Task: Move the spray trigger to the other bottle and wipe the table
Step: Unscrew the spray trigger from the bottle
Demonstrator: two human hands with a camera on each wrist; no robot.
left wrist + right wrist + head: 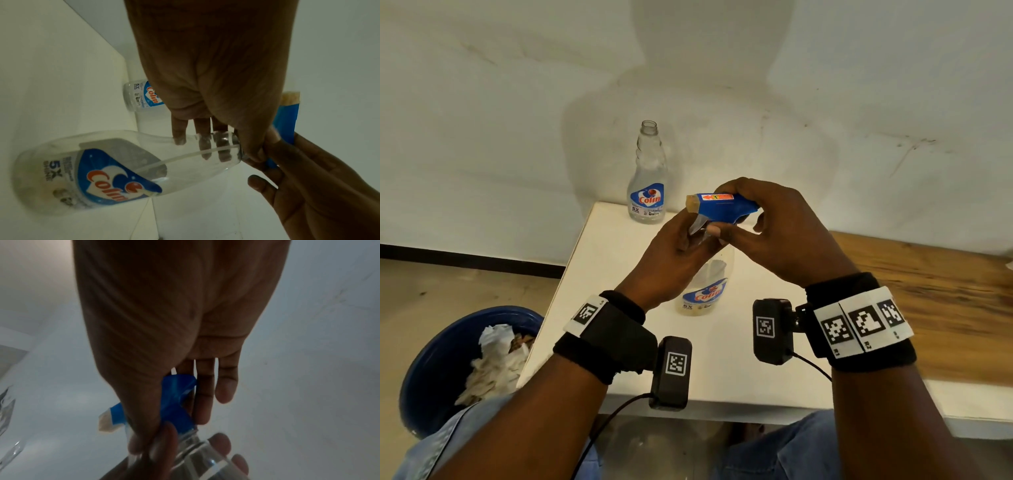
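Both hands work at the spray trigger (722,207) on the near Colin bottle (705,291).

The left hand (674,253) fingers curl round the bottle neck; the right hand (774,233) fingers grip the trigger above them. Beyond the fingers, the open Colin bottle (647,178) stands at the far edge of the surface (602,274).

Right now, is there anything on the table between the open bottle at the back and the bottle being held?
In the head view, only bare white table lies between the open bottle and the held bottle; the hands partly hide that stretch.
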